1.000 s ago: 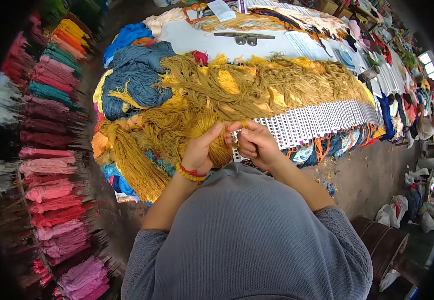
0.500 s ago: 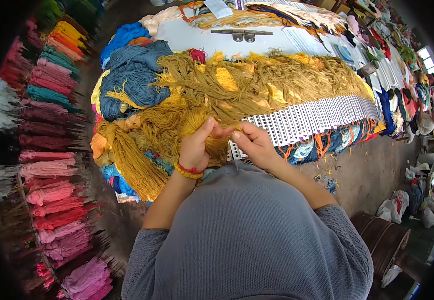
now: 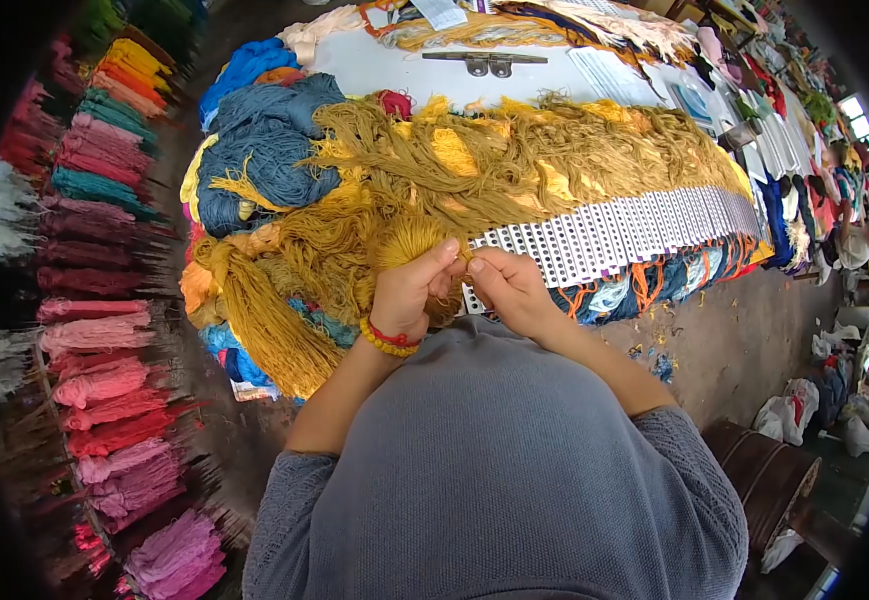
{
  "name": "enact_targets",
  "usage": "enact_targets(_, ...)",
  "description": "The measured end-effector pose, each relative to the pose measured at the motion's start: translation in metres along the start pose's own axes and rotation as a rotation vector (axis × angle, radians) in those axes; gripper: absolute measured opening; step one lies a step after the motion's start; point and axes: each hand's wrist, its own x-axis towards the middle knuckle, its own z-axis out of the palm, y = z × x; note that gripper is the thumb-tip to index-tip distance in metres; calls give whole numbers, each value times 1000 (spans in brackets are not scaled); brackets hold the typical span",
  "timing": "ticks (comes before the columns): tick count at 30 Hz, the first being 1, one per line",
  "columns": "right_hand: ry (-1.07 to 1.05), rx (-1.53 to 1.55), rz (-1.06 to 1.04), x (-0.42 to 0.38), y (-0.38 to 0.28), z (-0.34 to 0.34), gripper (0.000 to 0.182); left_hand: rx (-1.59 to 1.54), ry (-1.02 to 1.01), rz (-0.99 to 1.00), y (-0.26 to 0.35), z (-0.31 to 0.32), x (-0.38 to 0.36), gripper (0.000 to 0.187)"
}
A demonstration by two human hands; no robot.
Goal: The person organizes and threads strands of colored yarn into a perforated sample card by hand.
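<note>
Close in front of my body, my left hand (image 3: 410, 292) is closed around a gathered skein of mustard-gold yarn (image 3: 407, 242). A red and yellow beaded bracelet circles that wrist. My right hand (image 3: 517, 290) pinches the twisted end of the same skein, fingertips almost meeting the left hand's. Loose olive-gold yarn (image 3: 515, 165) spreads over the table beyond both hands. To the left, a thick mustard hank (image 3: 270, 310) hangs over the table's near edge. Right of my hands runs a row of white punched cards (image 3: 595, 245), its threads hanging off the front.
A heap of slate-blue yarn (image 3: 270, 150) sits at the table's left. Farther back lies a metal clip bar (image 3: 485, 62) on the white tabletop. Pink and red hanks (image 3: 105, 385) hang on a rack to my left. A brown drum (image 3: 760, 480) stands on the floor at right.
My left hand has shifted slightly right with the gathered skein, closer to my right hand. The right fingers have closed in on the skein's end. The surrounding yarn looks much the same.
</note>
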Motion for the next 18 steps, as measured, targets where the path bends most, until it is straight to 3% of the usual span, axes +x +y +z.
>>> enact_targets(18, 146, 131, 137, 2, 4, 6, 22, -47, -59, 27, -1, -4, 0, 21)
